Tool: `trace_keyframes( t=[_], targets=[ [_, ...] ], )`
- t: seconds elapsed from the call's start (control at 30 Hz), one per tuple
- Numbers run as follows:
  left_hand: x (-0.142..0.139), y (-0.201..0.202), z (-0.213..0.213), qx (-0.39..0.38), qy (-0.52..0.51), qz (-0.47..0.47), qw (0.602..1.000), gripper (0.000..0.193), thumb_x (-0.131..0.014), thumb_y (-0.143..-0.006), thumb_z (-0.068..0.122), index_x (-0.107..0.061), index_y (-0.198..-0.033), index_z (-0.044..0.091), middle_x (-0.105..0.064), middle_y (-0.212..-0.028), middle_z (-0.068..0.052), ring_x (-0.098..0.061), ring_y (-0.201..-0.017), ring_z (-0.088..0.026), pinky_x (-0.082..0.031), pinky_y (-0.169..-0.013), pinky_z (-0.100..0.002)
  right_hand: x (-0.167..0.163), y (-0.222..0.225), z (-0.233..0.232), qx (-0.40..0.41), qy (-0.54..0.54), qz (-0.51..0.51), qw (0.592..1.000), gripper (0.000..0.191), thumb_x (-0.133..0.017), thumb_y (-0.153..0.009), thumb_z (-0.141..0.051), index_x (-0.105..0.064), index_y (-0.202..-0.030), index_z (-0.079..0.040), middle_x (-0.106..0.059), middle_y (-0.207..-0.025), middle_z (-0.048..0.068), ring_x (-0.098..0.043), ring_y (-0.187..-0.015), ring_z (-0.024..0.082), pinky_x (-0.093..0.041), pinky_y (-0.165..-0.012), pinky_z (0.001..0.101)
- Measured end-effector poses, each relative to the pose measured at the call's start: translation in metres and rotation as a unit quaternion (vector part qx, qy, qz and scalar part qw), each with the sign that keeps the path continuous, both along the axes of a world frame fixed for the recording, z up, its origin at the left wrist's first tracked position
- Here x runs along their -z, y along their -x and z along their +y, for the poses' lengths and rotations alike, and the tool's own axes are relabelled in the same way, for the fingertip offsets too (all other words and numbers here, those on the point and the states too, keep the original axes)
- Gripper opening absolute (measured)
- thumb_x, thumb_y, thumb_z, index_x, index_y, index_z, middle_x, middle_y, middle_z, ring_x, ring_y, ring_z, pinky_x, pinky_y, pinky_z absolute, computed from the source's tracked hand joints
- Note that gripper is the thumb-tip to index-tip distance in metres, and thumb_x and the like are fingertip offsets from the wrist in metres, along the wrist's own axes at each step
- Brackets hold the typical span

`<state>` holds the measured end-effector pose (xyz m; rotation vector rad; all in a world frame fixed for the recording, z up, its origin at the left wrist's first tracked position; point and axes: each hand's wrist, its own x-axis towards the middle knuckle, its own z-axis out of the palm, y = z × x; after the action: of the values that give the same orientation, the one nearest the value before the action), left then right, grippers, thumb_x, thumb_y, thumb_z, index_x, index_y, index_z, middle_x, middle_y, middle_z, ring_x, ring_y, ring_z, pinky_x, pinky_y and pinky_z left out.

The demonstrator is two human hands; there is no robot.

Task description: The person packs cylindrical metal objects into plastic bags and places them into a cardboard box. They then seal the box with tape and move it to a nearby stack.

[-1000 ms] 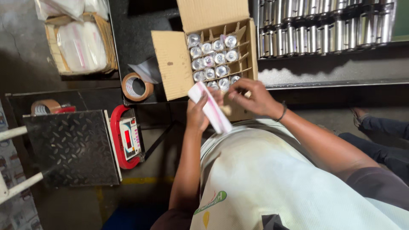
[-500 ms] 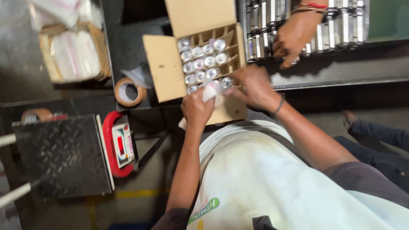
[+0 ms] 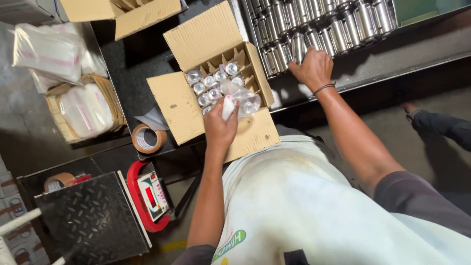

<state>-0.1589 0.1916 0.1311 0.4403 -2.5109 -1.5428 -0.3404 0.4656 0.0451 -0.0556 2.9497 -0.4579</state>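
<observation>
Far left: clear bags (image 3: 81,110) stacked in a basket. Lower left: weighing scale (image 3: 93,216). Next to it, tape roll (image 3: 148,139). Centre: left hand (image 3: 221,127), fingers closed on a plastic bag (image 3: 238,98) over an open cardboard box (image 3: 211,44) of wrapped cans. Upper right: right hand (image 3: 311,68), fingers curled onto metal cans (image 3: 324,24).

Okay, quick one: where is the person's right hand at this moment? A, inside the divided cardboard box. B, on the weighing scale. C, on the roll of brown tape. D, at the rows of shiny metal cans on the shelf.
D: the right hand rests at the rows of metal cans, while the left hand holds a clear plastic bag over the divided cardboard box.
</observation>
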Motion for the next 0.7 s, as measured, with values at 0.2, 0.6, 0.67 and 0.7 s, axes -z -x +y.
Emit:
trace_keyframes(
  t=[0.2, 0.6, 0.67, 0.7],
  targets=[
    [0.013, 0.012, 0.013, 0.013, -0.084, -0.114, 0.990, 0.024, -0.066, -0.100, 0.024, -0.072, -0.115, 0.008, -0.074, -0.078, -0.015, -0.069, -0.062, -0.023, -0.054, -0.059, -0.037, -0.035, -0.076, -0.011, -0.066, 0.518, -0.258, 0.813, 0.025, -0.058, -0.103, -0.020, -0.068, -0.091, 0.000, -0.062, -0.071, 0.006, -0.056, -0.059, 0.013, -0.045, -0.050, 0.0258],
    [0.108, -0.005, -0.012, -0.138, -0.532, -0.150, 0.822, 0.019, -0.062, -0.104, 0.022, -0.062, -0.101, 0.003, -0.059, -0.070, -0.006, -0.047, -0.048, -0.011, -0.042, -0.044, -0.028, -0.016, -0.119, -0.085, -0.068, 0.479, -0.106, 0.868, 0.038, -0.066, -0.099, -0.024, -0.060, -0.132, -0.005, -0.066, -0.117, 0.016, -0.070, -0.103, 0.026, -0.061, -0.084, 0.0378],
    [0.113, -0.021, -0.016, -0.148, -0.548, -0.144, 0.811, 0.018, -0.062, -0.104, 0.022, -0.060, -0.101, 0.005, -0.055, -0.069, -0.005, -0.047, -0.049, -0.011, -0.041, -0.045, -0.027, -0.008, -0.098, -0.098, -0.250, 0.278, 0.022, 0.927, 0.035, -0.073, -0.094, -0.023, -0.066, -0.123, -0.005, -0.067, -0.112, 0.017, -0.070, -0.099, 0.028, -0.060, -0.086, 0.0400],
    [0.115, -0.029, -0.015, -0.158, -0.558, -0.135, 0.803, 0.015, -0.063, -0.101, 0.020, -0.061, -0.104, 0.006, -0.055, -0.069, -0.004, -0.047, -0.049, -0.011, -0.041, -0.045, -0.027, -0.004, -0.081, -0.105, -0.326, 0.147, -0.025, 0.934, 0.033, -0.078, -0.087, -0.022, -0.073, -0.116, -0.007, -0.069, -0.104, 0.017, -0.070, -0.091, 0.030, -0.059, -0.084, 0.0422]
  ],
)
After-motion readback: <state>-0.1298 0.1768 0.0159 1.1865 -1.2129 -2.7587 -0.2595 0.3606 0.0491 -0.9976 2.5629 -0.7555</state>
